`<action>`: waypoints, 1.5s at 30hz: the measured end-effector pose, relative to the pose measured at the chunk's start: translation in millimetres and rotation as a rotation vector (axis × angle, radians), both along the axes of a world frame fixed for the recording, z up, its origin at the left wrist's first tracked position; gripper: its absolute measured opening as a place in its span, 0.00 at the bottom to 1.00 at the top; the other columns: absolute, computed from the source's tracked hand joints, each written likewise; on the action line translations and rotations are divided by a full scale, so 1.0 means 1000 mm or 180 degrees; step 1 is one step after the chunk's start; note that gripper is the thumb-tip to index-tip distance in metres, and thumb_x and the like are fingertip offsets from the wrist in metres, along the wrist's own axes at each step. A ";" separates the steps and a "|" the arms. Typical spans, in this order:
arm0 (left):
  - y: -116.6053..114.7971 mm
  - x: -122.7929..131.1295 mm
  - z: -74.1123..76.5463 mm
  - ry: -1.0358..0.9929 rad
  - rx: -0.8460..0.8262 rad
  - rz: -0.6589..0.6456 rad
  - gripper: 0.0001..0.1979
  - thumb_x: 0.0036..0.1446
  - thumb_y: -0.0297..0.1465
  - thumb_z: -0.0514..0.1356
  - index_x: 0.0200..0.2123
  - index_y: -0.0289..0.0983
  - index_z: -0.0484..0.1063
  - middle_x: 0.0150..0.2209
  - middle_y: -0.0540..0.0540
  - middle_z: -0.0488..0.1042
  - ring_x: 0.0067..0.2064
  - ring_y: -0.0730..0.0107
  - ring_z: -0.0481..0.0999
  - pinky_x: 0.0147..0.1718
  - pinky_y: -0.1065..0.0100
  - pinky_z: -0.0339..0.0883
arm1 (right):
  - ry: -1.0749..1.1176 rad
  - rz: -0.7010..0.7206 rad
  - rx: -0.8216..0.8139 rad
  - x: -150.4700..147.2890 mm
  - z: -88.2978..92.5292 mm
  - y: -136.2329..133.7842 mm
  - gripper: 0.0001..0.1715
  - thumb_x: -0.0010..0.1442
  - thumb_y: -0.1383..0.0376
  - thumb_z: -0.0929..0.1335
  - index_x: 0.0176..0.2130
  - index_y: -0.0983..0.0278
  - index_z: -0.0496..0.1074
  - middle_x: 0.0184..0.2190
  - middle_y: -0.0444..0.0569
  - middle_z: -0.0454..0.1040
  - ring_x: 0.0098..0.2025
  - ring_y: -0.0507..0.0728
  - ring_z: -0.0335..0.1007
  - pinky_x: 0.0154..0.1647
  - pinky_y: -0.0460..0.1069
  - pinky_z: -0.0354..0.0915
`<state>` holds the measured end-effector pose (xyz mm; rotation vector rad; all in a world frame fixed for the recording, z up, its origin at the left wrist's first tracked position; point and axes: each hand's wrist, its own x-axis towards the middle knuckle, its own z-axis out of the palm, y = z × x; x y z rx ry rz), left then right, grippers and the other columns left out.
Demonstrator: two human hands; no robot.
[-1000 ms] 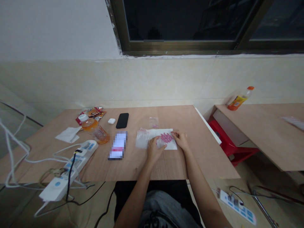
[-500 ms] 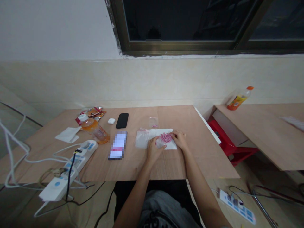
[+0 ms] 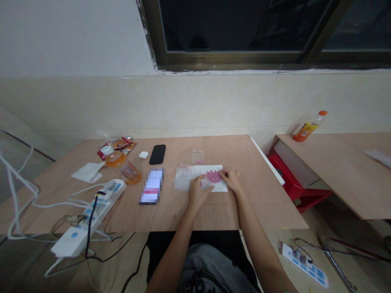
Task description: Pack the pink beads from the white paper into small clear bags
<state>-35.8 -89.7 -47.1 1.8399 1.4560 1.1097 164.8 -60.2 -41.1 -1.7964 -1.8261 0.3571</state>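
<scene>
A cluster of small pink beads lies on a white paper sheet at the middle of the wooden table. My right hand rests with its fingertips at the right edge of the beads. My left hand sits just below them, its fingers on the sheet beside a clear plastic bag. A clear patch shows at its fingertips. Farther back lies a small zip bag with a few pink beads in it.
On the table's left stand a black phone, a white earbud case, an orange-capped bottle, a tissue, and a blurred flat object. A white power strip lies at the front left. A red stool stands to the right.
Both hands have shifted only slightly, staying at the beads. The view has tilted a little.
</scene>
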 end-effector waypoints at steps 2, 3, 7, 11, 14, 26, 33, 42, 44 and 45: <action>0.000 0.000 0.000 -0.0006 -0.0012 0.0009 0.29 0.46 0.35 0.69 0.52 0.39 0.68 0.48 0.42 0.73 0.47 0.60 0.72 0.47 0.59 0.67 | 0.0013 -0.0009 0.0006 0.000 0.000 0.000 0.14 0.62 0.58 0.64 0.37 0.58 0.77 0.35 0.46 0.76 0.42 0.58 0.67 0.43 0.52 0.49; 0.000 0.000 0.000 -0.0015 -0.0018 0.0016 0.29 0.46 0.35 0.69 0.52 0.39 0.68 0.48 0.42 0.73 0.47 0.60 0.72 0.47 0.59 0.67 | 0.0018 -0.0011 0.0007 0.000 0.000 0.000 0.14 0.62 0.58 0.64 0.37 0.58 0.77 0.34 0.46 0.76 0.42 0.58 0.66 0.43 0.52 0.49; -0.001 0.000 0.001 -0.0019 -0.0030 0.0014 0.29 0.46 0.36 0.69 0.53 0.39 0.68 0.49 0.42 0.73 0.47 0.60 0.72 0.47 0.59 0.67 | 0.0023 -0.0026 0.0022 -0.001 0.001 0.000 0.14 0.62 0.58 0.64 0.36 0.59 0.77 0.34 0.47 0.76 0.41 0.58 0.66 0.43 0.51 0.49; -0.002 0.001 0.003 0.0088 -0.0006 0.0020 0.28 0.46 0.35 0.69 0.52 0.40 0.68 0.48 0.43 0.73 0.45 0.60 0.72 0.46 0.59 0.67 | 0.0015 -0.0034 0.0036 -0.002 0.003 -0.001 0.15 0.62 0.57 0.63 0.36 0.60 0.77 0.34 0.47 0.76 0.41 0.58 0.66 0.43 0.51 0.49; -0.002 0.001 0.005 0.0113 0.0043 0.0031 0.28 0.46 0.34 0.69 0.52 0.40 0.68 0.47 0.43 0.74 0.46 0.60 0.72 0.46 0.58 0.67 | 0.0001 -0.0033 0.0050 -0.002 0.003 -0.002 0.16 0.62 0.57 0.63 0.35 0.60 0.76 0.34 0.48 0.76 0.41 0.58 0.66 0.43 0.51 0.49; -0.003 0.002 0.010 0.0206 0.0090 -0.0027 0.27 0.46 0.32 0.69 0.51 0.40 0.68 0.48 0.44 0.74 0.50 0.58 0.71 0.50 0.57 0.65 | -0.0070 -0.0024 0.0029 -0.002 0.003 -0.001 0.13 0.61 0.59 0.63 0.35 0.60 0.76 0.35 0.48 0.76 0.41 0.58 0.66 0.43 0.52 0.49; -0.003 0.002 0.009 0.0216 0.0086 -0.0012 0.27 0.45 0.32 0.69 0.51 0.39 0.68 0.47 0.44 0.74 0.49 0.58 0.71 0.49 0.57 0.66 | -0.0065 0.0004 0.0061 -0.002 0.004 -0.002 0.15 0.62 0.58 0.62 0.34 0.60 0.75 0.35 0.48 0.76 0.41 0.58 0.66 0.42 0.51 0.49; -0.003 0.001 0.007 0.0178 0.0093 -0.0051 0.27 0.47 0.33 0.68 0.51 0.40 0.68 0.49 0.44 0.74 0.50 0.58 0.71 0.50 0.57 0.65 | 0.0372 -0.0037 0.0171 -0.006 0.007 -0.005 0.20 0.62 0.53 0.62 0.34 0.61 0.76 0.32 0.49 0.76 0.38 0.58 0.68 0.43 0.52 0.53; -0.002 0.001 0.006 0.0169 0.0097 -0.0050 0.27 0.47 0.33 0.69 0.51 0.40 0.68 0.49 0.44 0.74 0.50 0.58 0.71 0.50 0.57 0.65 | 0.0551 0.0043 0.0222 -0.010 0.009 -0.006 0.21 0.62 0.52 0.62 0.34 0.62 0.76 0.31 0.49 0.76 0.36 0.57 0.68 0.42 0.52 0.55; -0.002 0.001 0.005 0.0166 0.0099 -0.0044 0.27 0.46 0.33 0.69 0.51 0.40 0.68 0.48 0.43 0.74 0.50 0.58 0.71 0.50 0.57 0.65 | 0.0628 0.0098 0.0238 -0.013 0.010 -0.007 0.21 0.62 0.52 0.62 0.34 0.62 0.77 0.31 0.49 0.76 0.35 0.57 0.68 0.42 0.52 0.56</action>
